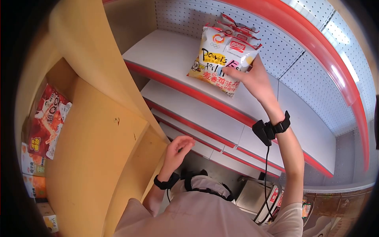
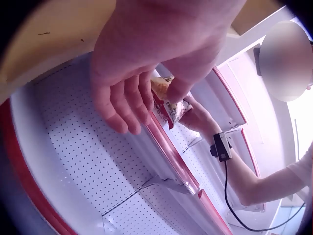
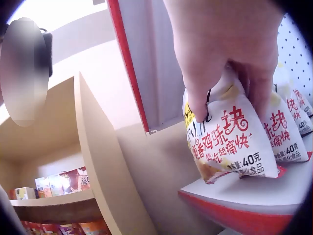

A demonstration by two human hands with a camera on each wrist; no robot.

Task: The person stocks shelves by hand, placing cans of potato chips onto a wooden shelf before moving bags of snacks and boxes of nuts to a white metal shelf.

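Observation:
A white and yellow snack bag (image 1: 215, 59) with red lettering stands at the front of a short row on the white shelf. My right hand (image 1: 258, 83) pinches it by its side edge, with the thumb on the printed front and the fingers behind. In the right wrist view the bag (image 3: 230, 142) hangs tilted just over the shelf, its lower edge close to the surface. Matching snack bags (image 3: 286, 127) stand right behind it. Lower down, in front of the shelves, my left hand (image 1: 176, 152) is held in the air with loosely bent fingers and nothing in it.
The white shelf (image 1: 158, 49) has a red front edge and a perforated back panel (image 1: 177, 17). More shelves (image 1: 189, 114) lie below. At left rises a wooden cabinet (image 1: 94, 138) holding a red snack package (image 1: 49, 118) and boxes. A red-edged shelf (image 1: 316, 51) overhangs at upper right.

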